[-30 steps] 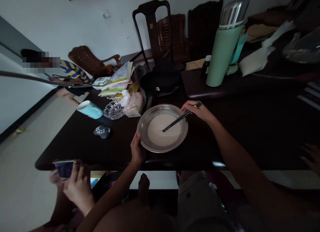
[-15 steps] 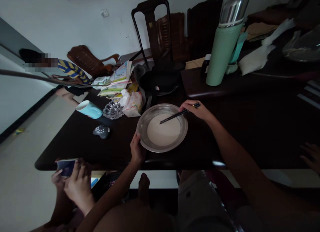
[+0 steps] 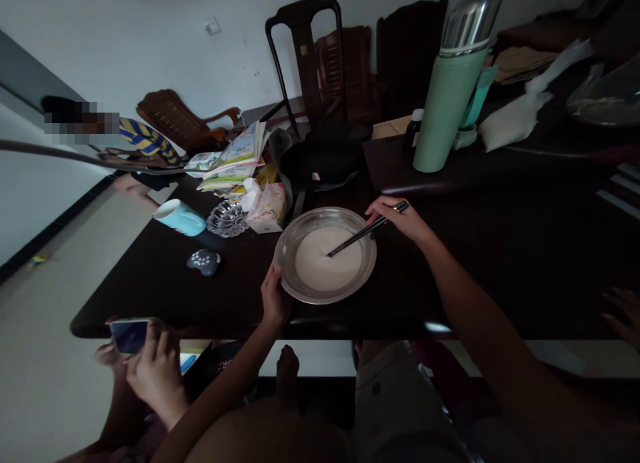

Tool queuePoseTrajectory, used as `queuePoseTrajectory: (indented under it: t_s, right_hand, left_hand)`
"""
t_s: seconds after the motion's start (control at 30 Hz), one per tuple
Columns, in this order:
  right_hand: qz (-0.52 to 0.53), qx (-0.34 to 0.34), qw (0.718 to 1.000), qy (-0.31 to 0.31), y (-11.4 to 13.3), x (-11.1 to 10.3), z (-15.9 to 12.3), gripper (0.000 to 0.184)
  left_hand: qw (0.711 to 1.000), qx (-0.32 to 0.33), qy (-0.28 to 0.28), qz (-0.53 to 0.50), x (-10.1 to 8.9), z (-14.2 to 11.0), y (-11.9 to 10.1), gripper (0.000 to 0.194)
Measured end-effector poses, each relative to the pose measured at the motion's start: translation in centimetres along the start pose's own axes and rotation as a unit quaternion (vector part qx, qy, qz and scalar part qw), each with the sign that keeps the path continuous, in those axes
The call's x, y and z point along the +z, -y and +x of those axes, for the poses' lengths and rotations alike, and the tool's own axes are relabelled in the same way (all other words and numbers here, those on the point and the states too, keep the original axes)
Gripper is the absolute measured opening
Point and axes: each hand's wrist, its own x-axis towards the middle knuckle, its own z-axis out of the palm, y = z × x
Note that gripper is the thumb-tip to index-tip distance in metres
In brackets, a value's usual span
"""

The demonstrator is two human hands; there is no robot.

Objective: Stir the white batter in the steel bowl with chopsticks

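A shallow metal bowl (image 3: pixel 289 240) of pale, smooth batter (image 3: pixel 320 270) sits on the dark table (image 3: pixel 500 263) in front of me. My left hand (image 3: pixel 274 298) grips the bowl's near left rim. My right hand (image 3: pixel 400 218) is closed on a pair of dark chopsticks (image 3: pixel 364 232), held at the bowl's far right edge. The chopstick tips dip into the batter near its middle.
A tall green thermos (image 3: pixel 447 96), a blue cup (image 3: pixel 180 218), a glass dish (image 3: pixel 227 220), tissues (image 3: pixel 267 208), books (image 3: pixel 233 160) and a black bag (image 3: pixel 320 160) crowd the far side. Another person's hands hold a phone (image 3: pixel 129 334) at the lower left; another hand (image 3: pixel 623 313) rests at right.
The chopstick tips have swung around inside the batter, first toward the far side, now back toward the middle. My left hand has stayed on the rim.
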Motion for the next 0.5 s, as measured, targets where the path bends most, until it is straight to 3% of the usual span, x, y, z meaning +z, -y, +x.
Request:
queuePoseTrajectory:
  t_s: [0.13, 0.3, 0.5]
  right_hand:
    - [0.004, -0.015, 0.999, 0.047, 0.03, 0.24, -0.01, 0.033]
    - [-0.003, -0.003, 1.000, -0.008, 0.17, -0.03, -0.05, 0.035]
    - [0.004, -0.017, 0.999, 0.048, 0.14, 0.36, -0.02, 0.032]
  left_hand:
    - [1.000, -0.002, -0.006, -0.013, 0.18, -0.05, -0.06, 0.049]
    - [1.000, -0.004, -0.001, -0.009, 0.21, -0.12, -0.18, 0.049]
    - [1.000, -0.011, -0.008, -0.013, 0.20, -0.09, -0.23, 0.051]
